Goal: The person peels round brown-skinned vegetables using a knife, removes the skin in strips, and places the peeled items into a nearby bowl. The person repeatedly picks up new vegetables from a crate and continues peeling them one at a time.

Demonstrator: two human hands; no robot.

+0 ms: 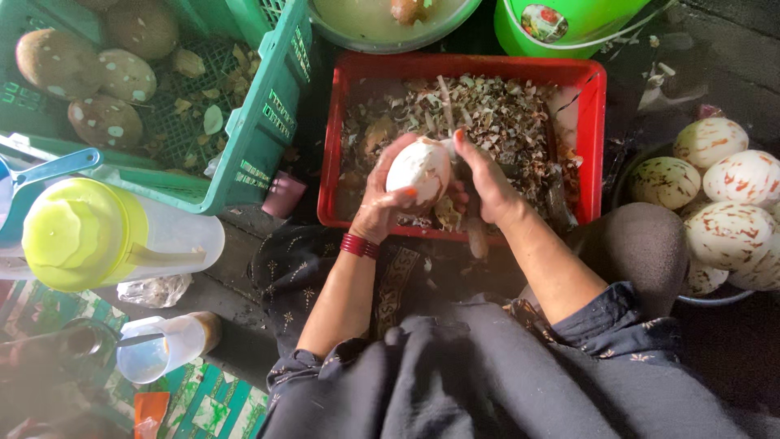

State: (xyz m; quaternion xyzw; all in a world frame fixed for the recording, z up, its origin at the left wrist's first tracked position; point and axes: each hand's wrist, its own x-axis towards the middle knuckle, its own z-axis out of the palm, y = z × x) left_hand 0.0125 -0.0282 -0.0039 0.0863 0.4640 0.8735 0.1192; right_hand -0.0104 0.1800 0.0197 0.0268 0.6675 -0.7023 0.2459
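Note:
My left hand [383, 199] cups a pale, mostly peeled round fruit [419, 169] from below and the left, over the near edge of a red crate [331, 138]. My right hand [486, 180] is closed on a knife whose handle [476, 236] points down toward me; its blade lies against the fruit's right side and is largely hidden. A red bangle sits on my left wrist. The red crate holds a heap of brown and white peelings [487, 122].
A green crate [260, 130] at the upper left holds several brown unpeeled fruits [58, 61]. A bowl at the right holds several peeled fruits [730, 232]. A yellow-lidded jug [89, 236] and a small clear jug [166, 345] stand at the left. A basin and a green bucket [561, 24] are at the top.

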